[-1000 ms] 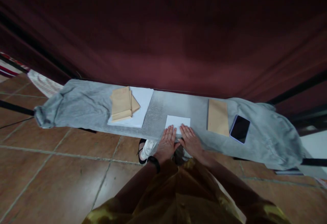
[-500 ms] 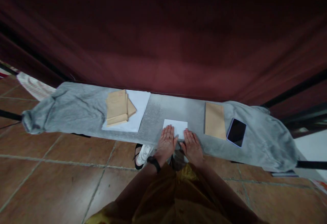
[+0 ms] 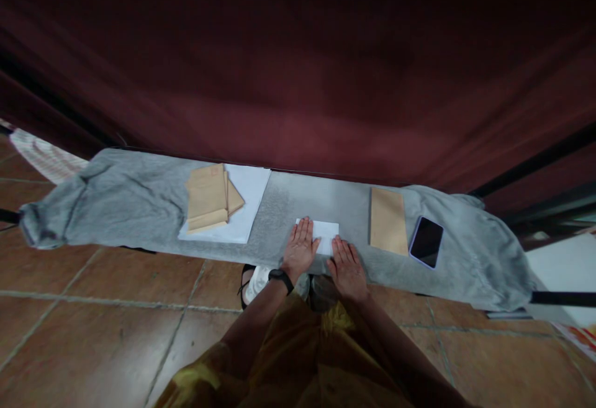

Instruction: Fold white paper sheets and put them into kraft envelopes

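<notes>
A small white folded-looking sheet of paper (image 3: 325,230) lies on the grey cloth (image 3: 321,194) in front of me. My left hand (image 3: 299,248) rests flat over its left part, fingers stretched out and pointing away from me; a black band is on that wrist. My right hand (image 3: 347,267) lies flat too, its fingertips at the paper's right near corner. Neither hand grips anything. Both palms cover part of the paper's near and left edges.
To the left, several brown envelopes (image 3: 207,194) sit on larger white sheets (image 3: 251,194). On the right are another brown envelope (image 3: 388,222) and a phone (image 3: 427,242). A dark red curtain (image 3: 298,97) hangs behind the cloth-covered surface. Tiled floor (image 3: 125,327) lies below.
My left hand has slid a little farther up over the left part of the paper. My right hand stays at the right near corner. The whole view has shifted slightly.
</notes>
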`<state>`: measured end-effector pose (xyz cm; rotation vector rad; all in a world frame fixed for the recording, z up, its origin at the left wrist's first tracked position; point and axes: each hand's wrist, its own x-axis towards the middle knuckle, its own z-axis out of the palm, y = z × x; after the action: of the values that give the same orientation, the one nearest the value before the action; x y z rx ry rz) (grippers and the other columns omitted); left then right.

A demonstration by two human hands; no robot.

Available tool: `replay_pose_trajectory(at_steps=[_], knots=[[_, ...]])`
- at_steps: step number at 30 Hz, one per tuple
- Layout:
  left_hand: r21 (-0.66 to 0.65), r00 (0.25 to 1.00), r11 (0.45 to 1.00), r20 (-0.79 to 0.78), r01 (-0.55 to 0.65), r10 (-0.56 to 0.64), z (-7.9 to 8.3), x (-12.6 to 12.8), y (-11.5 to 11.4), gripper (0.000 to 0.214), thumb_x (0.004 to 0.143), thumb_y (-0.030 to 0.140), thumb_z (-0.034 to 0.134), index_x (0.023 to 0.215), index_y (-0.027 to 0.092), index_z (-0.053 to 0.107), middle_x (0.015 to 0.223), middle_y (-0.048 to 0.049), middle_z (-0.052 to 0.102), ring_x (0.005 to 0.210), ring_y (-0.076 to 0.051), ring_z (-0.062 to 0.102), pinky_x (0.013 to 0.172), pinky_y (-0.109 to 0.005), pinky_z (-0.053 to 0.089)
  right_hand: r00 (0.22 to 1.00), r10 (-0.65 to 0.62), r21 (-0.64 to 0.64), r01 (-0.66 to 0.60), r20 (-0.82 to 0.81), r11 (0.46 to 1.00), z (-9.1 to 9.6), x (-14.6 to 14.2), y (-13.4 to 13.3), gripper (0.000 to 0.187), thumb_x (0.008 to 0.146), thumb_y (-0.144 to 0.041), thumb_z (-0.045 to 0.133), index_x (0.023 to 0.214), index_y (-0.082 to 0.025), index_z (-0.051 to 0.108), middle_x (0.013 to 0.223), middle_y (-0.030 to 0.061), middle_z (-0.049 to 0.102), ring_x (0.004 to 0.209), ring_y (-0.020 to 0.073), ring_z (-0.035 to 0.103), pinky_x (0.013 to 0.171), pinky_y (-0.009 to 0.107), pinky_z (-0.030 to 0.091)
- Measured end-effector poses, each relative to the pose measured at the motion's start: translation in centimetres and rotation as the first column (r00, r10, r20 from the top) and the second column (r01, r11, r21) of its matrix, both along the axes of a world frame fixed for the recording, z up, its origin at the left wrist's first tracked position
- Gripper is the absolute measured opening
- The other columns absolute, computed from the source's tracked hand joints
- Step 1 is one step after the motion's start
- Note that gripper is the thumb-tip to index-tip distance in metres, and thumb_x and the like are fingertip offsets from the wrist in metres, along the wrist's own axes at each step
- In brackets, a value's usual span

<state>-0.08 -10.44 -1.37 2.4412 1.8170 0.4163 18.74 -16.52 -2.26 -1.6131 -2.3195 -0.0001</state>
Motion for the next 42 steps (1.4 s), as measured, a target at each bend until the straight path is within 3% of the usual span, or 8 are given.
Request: replay_pose_trajectory(at_steps=[4,8,14,17,24,42], knots=[[-0.001,0.999,0.999,-0.006,-0.034,0.034,0.1,-0.6,-0.2,0.062,0.106,0.038,0.029,0.159,0.005,0.031,0.165,-0.0189,0.034,0.156,-0.027,0.026,0.127,-0.049,0.026,0.999,-0.024,-0.028,0.023,-0.025,0.999,0.8,-0.8,0.9,0.056,0.109,-0.033,0.029,0.159,-0.009,0.036,0.164,0.0163,0.038,0.152,0.0291,0.037,0.125,0.054,0.027],[-0.026,0.999,0.999,-0.035,-0.025,0.024,0.3,-0.6,-0.2,0.062,0.104,0.034,0.032,0.159,0.005,0.031,0.166,-0.0188,0.034,0.157,-0.028,0.025,0.127,-0.049,0.024,0.996,-0.005,-0.069,-0.001,-0.091,0.998,1.6,-3.4,3.5,0.056,0.110,-0.031,0.024,0.157,-0.007,0.039,0.163,0.0163,0.039,0.153,0.0265,0.035,0.125,0.051,0.027],[-0.045,0.998,0.999,-0.059,-0.009,0.006,0.3,-0.8,-0.3,0.060,0.101,0.024,0.034,0.160,0.012,0.032,0.168,-0.0170,0.029,0.157,-0.029,0.025,0.126,-0.051,0.025,0.997,-0.021,-0.094,0.014,-0.074,0.995,0.7,-5.8,5.9,0.055,0.110,-0.036,0.027,0.157,-0.012,0.041,0.163,0.0135,0.039,0.153,0.0255,0.034,0.126,0.048,0.023],[-0.034,0.999,0.999,-0.038,-0.008,0.007,0.2,-0.7,-0.4,0.060,0.101,0.025,0.036,0.161,0.014,0.032,0.168,-0.0163,0.029,0.157,-0.029,0.025,0.126,-0.051,0.024,0.998,-0.027,-0.034,0.025,-0.065,0.999,-0.1,-5.4,5.7,0.056,0.110,-0.036,0.029,0.158,-0.011,0.039,0.164,0.0150,0.037,0.154,0.0275,0.033,0.126,0.051,0.020],[-0.051,0.999,0.998,-0.004,-0.034,0.034,0.6,-0.4,-0.6,0.060,0.103,0.034,0.040,0.160,0.015,0.034,0.169,-0.0172,0.027,0.157,-0.031,0.025,0.126,-0.052,0.023,0.995,-0.067,0.034,0.069,-0.070,0.997,-1.0,-4.0,5.3,0.058,0.108,-0.034,0.035,0.158,-0.006,0.038,0.161,0.0205,0.042,0.150,0.0316,0.038,0.122,0.054,0.028],[-0.072,0.997,0.995,-0.040,-0.075,0.072,1.2,0.4,-0.8,0.060,0.104,0.037,0.042,0.158,0.012,0.036,0.168,-0.0204,0.025,0.157,-0.033,0.023,0.127,-0.056,0.018,0.983,-0.181,0.071,0.182,-0.025,0.981,-0.9,-1.9,4.2,0.060,0.108,-0.038,0.037,0.155,-0.002,0.039,0.158,0.0259,0.044,0.146,0.0330,0.042,0.119,0.053,0.031]])
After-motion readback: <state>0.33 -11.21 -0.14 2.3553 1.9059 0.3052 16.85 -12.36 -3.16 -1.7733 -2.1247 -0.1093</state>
